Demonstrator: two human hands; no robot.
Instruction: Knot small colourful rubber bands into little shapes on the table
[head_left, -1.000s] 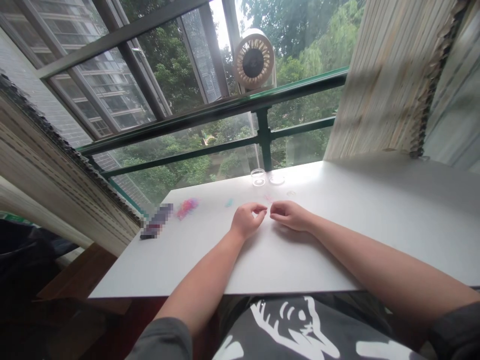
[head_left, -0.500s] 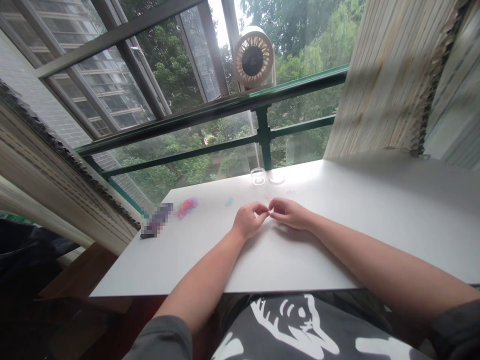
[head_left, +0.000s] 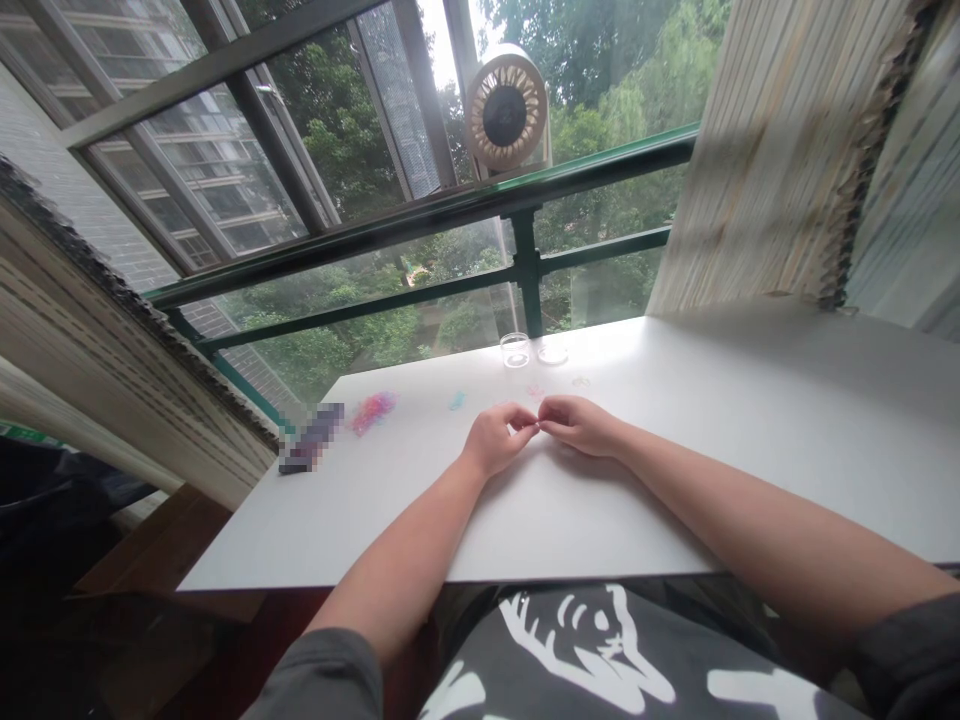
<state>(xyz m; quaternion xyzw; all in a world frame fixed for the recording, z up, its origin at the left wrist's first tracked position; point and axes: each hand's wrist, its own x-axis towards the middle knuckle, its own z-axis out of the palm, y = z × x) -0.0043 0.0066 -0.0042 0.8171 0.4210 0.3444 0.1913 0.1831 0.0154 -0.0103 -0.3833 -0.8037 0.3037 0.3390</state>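
Above the middle of the white table (head_left: pixel 337 530), my left hand (head_left: pixel 495 438) and my right hand (head_left: pixel 579 424) meet at the fingertips. Both are pinched, thumb against fingers. Whatever sits between the tips is too small to make out. Just beyond the fingers lies a small patch of pink bits (head_left: pixel 535 391). A ring-like clear piece (head_left: pixel 581 382) rests past my right hand. Farther left are a few turquoise bits (head_left: pixel 457 400) and a larger heap of pink, red and purple bits (head_left: pixel 373 411).
A clear round container (head_left: pixel 515 350) and a shallow clear dish or lid (head_left: pixel 553 354) stand at the table's far edge. A blurred-out dark object (head_left: pixel 313 438) lies at the left edge. Behind are a green railing (head_left: pixel 360 312), a round fan (head_left: pixel 506 112) and a curtain (head_left: pixel 720 180).
Both hands keep almost the same pinched pose, fingertips together. The whole view has shifted very slightly; nothing on the table has visibly moved.
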